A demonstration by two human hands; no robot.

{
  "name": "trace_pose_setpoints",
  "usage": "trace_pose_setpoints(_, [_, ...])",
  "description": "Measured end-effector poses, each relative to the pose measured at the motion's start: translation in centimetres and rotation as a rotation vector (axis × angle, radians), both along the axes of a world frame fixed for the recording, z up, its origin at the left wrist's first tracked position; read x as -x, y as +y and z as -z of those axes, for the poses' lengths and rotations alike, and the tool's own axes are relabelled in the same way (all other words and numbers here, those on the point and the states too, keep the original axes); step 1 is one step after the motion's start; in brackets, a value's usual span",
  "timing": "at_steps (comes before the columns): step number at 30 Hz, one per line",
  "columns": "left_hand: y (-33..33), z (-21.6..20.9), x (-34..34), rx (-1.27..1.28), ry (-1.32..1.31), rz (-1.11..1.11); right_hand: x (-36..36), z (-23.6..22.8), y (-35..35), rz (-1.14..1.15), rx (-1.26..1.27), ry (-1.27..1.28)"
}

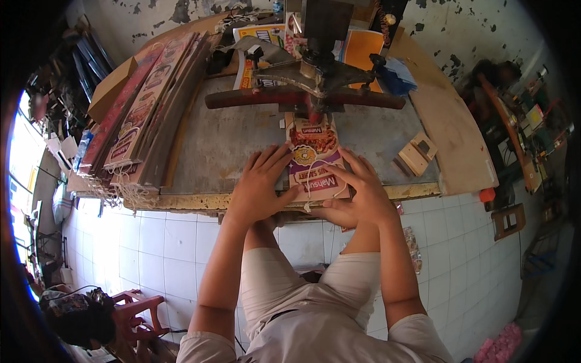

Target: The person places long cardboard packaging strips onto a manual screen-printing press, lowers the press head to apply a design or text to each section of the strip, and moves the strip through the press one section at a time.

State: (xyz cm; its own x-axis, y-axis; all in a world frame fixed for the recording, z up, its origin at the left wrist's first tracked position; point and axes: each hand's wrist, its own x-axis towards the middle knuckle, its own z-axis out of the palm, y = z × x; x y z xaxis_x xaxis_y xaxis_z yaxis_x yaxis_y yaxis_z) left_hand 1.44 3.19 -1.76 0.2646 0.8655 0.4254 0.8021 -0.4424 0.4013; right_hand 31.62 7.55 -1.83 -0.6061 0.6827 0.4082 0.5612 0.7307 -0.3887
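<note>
A printed paper bag panel [315, 132] with pink, purple and food-picture areas lies flat on the metal-topped table [239, 142], its far end under the press. A thin white cord [308, 175] loops over the panel's near part and ends in a knot at the table's front edge. My left hand [259, 184] rests along the panel's left edge, fingers stretched and thumb on the print. At the right edge lies my right hand [363, 195], fingers spread, with fingertips touching the panel and cord. Neither hand grips anything visible.
Above the panel stands a dark press with a wide red-brown crossbar [242, 98]. Stacks of printed bags [148, 112] with dangling cords fill the table's left side. A small wooden block [416, 154] sits at right. A person [78, 317] is near a red stool [136, 311] at lower left.
</note>
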Motion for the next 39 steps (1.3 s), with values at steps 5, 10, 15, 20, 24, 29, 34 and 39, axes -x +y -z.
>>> trace_pose_setpoints(5, [-0.21,-0.19,0.18,0.024,-0.01,-0.013,0.17,0.39,0.18,-0.004,0.018,0.017])
trace_pose_setpoints(10, [-0.08,-0.13,-0.14,0.037,-0.002,-0.028,-0.01,0.68,0.33,0.012,0.017,0.001])
trace_pose_setpoints(15, [-0.03,-0.13,-0.21,0.041,0.01,-0.035,-0.01,0.55,0.22,0.026,0.038,-0.016])
trace_pose_setpoints(20, [-0.06,-0.22,-0.26,0.041,0.021,-0.043,0.0,0.59,0.23,0.025,0.036,-0.013])
trace_pose_setpoints(24, [-0.11,-0.28,-0.26,0.045,0.038,-0.054,0.16,0.34,0.12,0.031,0.032,-0.016])
trace_pose_setpoints(29, [-0.04,-0.11,-0.37,0.044,0.049,-0.072,0.23,0.36,0.09,0.051,0.048,-0.035])
trace_pose_setpoints(34, [-0.09,-0.2,-0.6,0.04,0.035,-0.084,0.22,0.14,0.06,0.057,0.055,-0.052])
trace_pose_setpoints(39, [-0.05,-0.14,-0.7,0.041,0.017,-0.092,0.32,0.05,0.1,0.049,0.048,-0.063])
